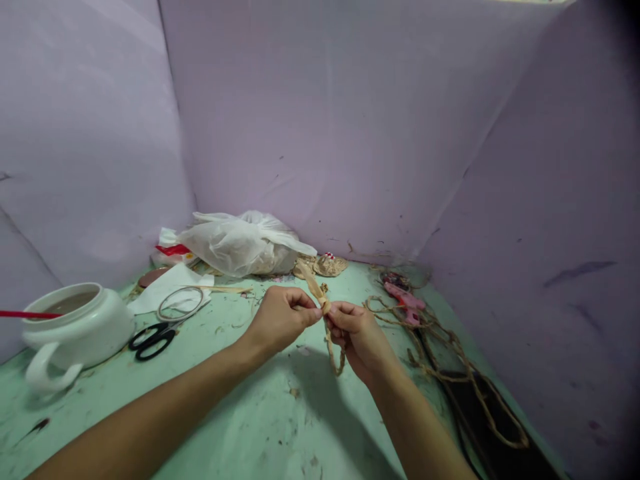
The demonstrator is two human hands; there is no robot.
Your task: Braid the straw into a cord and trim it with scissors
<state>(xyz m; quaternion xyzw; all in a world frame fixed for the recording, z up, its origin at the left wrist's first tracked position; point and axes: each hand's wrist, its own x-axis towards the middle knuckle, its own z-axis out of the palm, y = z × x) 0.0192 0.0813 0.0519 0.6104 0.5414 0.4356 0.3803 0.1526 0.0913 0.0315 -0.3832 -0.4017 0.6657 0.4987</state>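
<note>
Above the middle of the table, my left hand (283, 317) and my right hand (364, 337) meet with fingertips pinched at a pale tan strip (314, 287). The strip looks wrapped or knotted around the top of a twisted brown rope loop (332, 353). One flat end of it sticks up and away from me, while the rope loop hangs below the fingers. My left thumb and forefinger press the left side of the wrap. On the other side my right thumb and fingers hold the wrap and the rope; part of the rope is hidden behind them.
A white pot (107, 327) with a red stick (27, 314) stands left, beside black-handled scissors (153, 340) and a wire ring (165, 308). Behind are a plastic bag (240, 247) and coiled discs (331, 266). A pink glue gun (406, 301) and loose rope (475, 373) lie right.
</note>
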